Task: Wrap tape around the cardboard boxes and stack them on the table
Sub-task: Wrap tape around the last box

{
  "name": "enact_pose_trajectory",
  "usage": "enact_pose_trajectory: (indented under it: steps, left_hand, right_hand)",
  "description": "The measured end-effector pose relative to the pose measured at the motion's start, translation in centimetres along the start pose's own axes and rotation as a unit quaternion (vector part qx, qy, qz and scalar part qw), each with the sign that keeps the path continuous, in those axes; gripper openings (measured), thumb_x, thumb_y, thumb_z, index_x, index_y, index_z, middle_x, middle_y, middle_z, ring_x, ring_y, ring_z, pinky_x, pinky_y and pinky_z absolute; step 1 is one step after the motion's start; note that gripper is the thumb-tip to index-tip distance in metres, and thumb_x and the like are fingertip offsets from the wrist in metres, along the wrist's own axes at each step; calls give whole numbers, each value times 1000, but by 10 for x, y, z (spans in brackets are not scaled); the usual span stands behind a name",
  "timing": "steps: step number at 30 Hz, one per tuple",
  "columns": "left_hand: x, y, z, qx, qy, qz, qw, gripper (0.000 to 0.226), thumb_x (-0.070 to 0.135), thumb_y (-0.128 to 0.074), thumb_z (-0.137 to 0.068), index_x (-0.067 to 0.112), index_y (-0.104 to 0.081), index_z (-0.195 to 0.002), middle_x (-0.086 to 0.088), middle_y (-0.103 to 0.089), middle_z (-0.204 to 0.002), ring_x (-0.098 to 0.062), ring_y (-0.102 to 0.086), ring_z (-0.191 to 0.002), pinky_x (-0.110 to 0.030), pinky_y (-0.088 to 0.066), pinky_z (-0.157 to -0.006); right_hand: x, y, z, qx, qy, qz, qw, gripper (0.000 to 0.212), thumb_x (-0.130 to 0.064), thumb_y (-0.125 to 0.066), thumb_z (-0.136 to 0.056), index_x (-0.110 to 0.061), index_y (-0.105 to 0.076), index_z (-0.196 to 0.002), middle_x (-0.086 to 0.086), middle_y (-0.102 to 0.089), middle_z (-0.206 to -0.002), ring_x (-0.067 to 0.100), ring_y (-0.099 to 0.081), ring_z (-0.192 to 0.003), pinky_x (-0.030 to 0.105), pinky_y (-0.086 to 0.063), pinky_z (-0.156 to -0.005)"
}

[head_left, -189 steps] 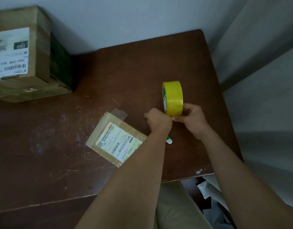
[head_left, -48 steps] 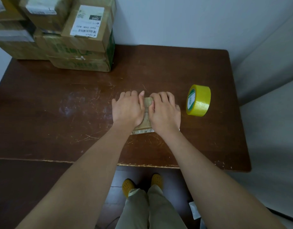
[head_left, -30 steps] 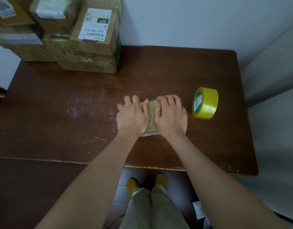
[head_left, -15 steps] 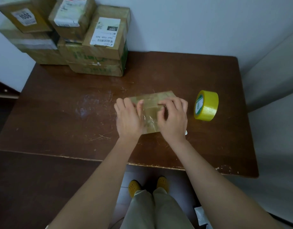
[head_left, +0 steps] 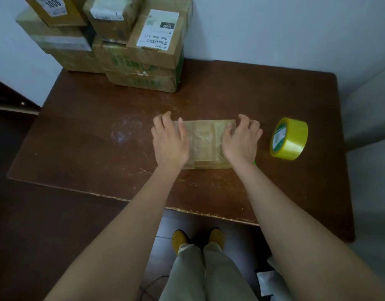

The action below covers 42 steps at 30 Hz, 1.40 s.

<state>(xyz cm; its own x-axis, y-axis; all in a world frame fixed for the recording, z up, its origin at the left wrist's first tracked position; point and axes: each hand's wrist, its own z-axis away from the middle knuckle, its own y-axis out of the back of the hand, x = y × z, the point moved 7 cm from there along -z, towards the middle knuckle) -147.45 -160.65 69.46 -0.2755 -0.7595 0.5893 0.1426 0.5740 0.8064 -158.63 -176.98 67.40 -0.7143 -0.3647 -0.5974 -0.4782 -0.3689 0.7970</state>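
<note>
A flat cardboard box [head_left: 205,144], glossy with clear tape, lies at the middle of the brown table [head_left: 100,148]. My left hand [head_left: 169,141] presses flat on its left end with straight fingers. Over the right end lies my right hand [head_left: 241,140], its fingers bent down along the box's edge and its thumb on the top. A roll of yellow tape [head_left: 289,139] stands on its edge to the right of the box, apart from my right hand.
A stack of several cardboard boxes [head_left: 130,46] with shipping labels stands at the table's back left against the wall. A small green thing [head_left: 254,162] peeks out by my right wrist. The table's near edge [head_left: 187,210] is chipped; my feet stand below it.
My hands have slid apart from the middle of the box to its two ends, uncovering its taped top. The tape roll has not moved.
</note>
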Motion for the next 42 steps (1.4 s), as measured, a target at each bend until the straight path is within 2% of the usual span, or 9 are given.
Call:
enact_pose_trajectory:
  steps: [3, 5, 9, 19, 25, 31, 33, 36, 42]
  left_hand:
    - [11, -32, -10, -109, -35, -88, 990, 55, 49, -20, -104, 24, -26, -153, -3, -22, -159, -34, -25, -140, -49, -34, -108]
    - [5, -47, -10, -155, -40, -156, 975, 56, 54, -16, -102, 25, -32, -147, -5, -28, -154, -38, -29, -136, -48, -42, -93]
    - [7, -48, -17, -141, -59, -203, 967, 51, 51, -16, -104, 16, -43, -131, -11, -40, -137, -40, -41, -119, -40, -37, -69]
    - [8, -46, -30, -133, -45, -174, 975, 53, 46, -15, -106, 12, -50, -128, -11, -47, -131, -36, -47, -115, -38, -35, -72]
    - [11, -23, -26, -45, -39, -128, 990, 57, 50, -21, -104, 8, -58, -107, -12, -54, -116, -30, -49, -111, -37, -35, -70]
    - [-11, 7, -17, 62, 86, 77, 991, 50, 46, -29, -105, 18, -43, -66, -5, -54, -77, -33, -58, -86, -38, -42, -75]
    - [-12, 6, -12, 51, 86, 43, 994, 36, 42, -37, -104, 11, -50, -94, -8, -51, -99, -31, -56, -93, -35, -39, -76]
    - [-3, -6, -16, -25, 33, -23, 999, 48, 52, -35, -101, 17, -41, -134, -13, -39, -128, -28, -53, -97, -39, -42, -73]
    - [0, -15, -28, -24, 14, -27, 999, 52, 47, -30, -105, 6, -63, -100, -14, -59, -103, -33, -60, -87, -35, -37, -69]
  right_hand:
    - [-2, -18, -6, -50, -9, 24, 998, 53, -38, -34, -106, -18, -29, -154, 16, -41, -146, 35, -40, -132, 46, -40, -100]
    - [-2, -26, -3, -56, -2, 56, 997, 53, -40, -31, -106, -20, -27, -154, 15, -46, -144, 37, -49, -126, 45, -42, -96]
    - [-3, -24, -3, -24, 19, 82, 996, 44, -38, -31, -106, -17, -38, -144, 13, -53, -135, 37, -57, -115, 44, -44, -86]
    - [-3, -21, -1, -1, 23, 66, 998, 35, -34, -30, -106, -17, -45, -133, 10, -63, -120, 35, -62, -105, 38, -39, -75]
    - [2, -1, 9, 55, 24, -49, 997, 28, -32, -37, -105, -18, -54, -123, 2, -63, -115, 22, -59, -101, 29, -32, -72]
    - [9, 20, 25, 169, -4, -243, 955, 26, -35, -46, -97, -11, -51, -90, 5, -53, -93, 1, -47, -78, 14, -40, -74]
    - [9, 17, 23, 136, -41, -200, 970, 24, -35, -50, -98, -11, -53, -102, 4, -55, -102, 11, -53, -87, 34, -47, -77]
    - [-4, 13, 13, 46, -55, -87, 994, 52, -53, -46, -99, -25, -39, -142, 5, -53, -128, 25, -52, -116, 34, -38, -77]
    - [-25, -5, 4, 19, 4, 134, 991, 53, -65, -29, -99, -24, -50, -125, 7, -53, -122, 29, -43, -115, 36, -33, -65]
